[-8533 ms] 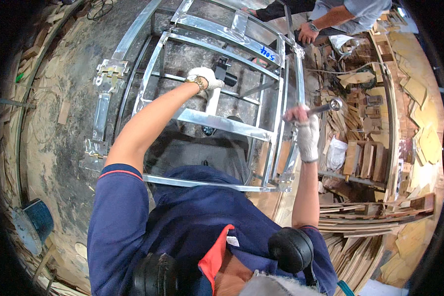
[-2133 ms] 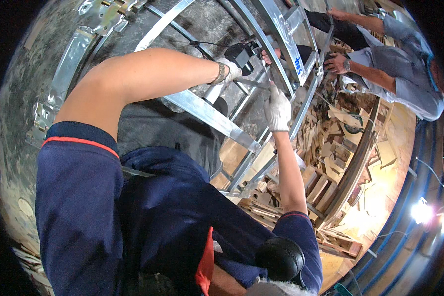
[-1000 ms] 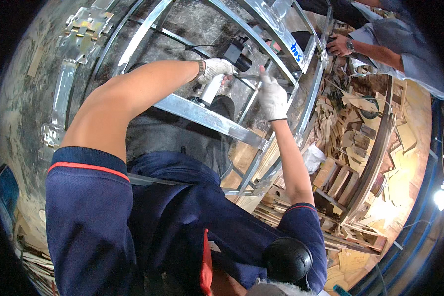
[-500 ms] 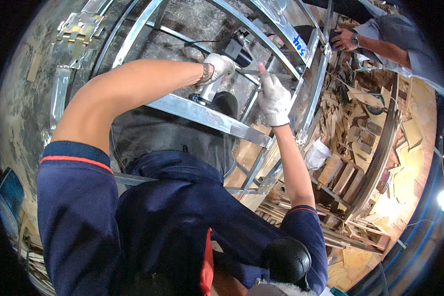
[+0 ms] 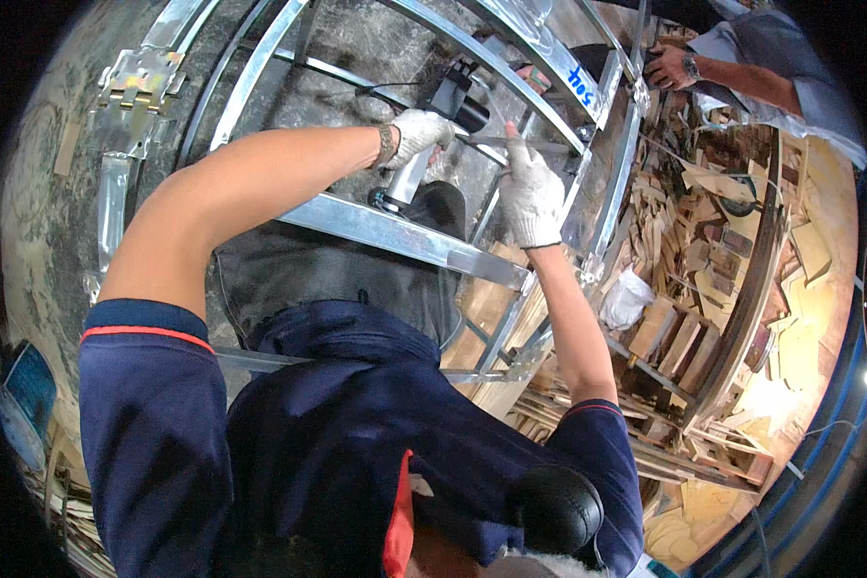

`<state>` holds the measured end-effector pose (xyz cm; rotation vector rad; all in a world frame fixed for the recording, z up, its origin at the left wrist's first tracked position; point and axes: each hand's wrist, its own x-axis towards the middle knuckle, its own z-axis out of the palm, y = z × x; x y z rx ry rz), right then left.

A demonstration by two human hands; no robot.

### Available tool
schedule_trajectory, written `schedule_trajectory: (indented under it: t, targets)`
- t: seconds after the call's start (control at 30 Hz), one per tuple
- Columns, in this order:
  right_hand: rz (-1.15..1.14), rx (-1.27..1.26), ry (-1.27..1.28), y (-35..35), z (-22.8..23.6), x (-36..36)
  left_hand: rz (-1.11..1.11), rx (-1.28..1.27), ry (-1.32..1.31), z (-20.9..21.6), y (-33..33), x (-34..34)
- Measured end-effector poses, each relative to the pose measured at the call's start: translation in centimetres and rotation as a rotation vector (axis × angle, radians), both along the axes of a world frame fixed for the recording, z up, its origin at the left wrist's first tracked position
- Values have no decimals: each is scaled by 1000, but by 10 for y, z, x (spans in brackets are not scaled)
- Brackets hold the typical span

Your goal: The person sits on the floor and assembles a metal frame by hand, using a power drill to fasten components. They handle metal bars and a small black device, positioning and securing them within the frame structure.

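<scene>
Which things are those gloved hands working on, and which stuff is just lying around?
Part of the work, it seems:
silver metal frame
white tube, at the left hand
black cylindrical part

Apparently just lying about:
wood scraps
crumpled white bundle
yellowish sheets

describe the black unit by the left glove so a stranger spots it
Start at the metal frame, upper middle. Inside its outline, find the gloved left hand; the black unit lies just beyond it, to the upper right. Unlike the silvery bars around it, it is dark and partly cylindrical.
</scene>
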<state>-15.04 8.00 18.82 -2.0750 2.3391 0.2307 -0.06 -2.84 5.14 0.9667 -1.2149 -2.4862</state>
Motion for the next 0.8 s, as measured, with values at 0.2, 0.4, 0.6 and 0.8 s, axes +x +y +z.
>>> schedule_trajectory:
  t: [0.2, 0.4, 0.6, 0.8]
  targets:
    - [-67, 55, 81, -1, -5, 8, -17, 154, -31, 4, -3, 2]
    - [-6, 105, 87, 2, -6, 9, 9, 181, 4, 10, -2, 6]
    - [96, -77, -62, 11, 4, 10, 15, 150, -45, 7, -2, 4]
    - [-86, 3, -4, 3, -10, -4, -32, 240, -25, 0, -4, 2]
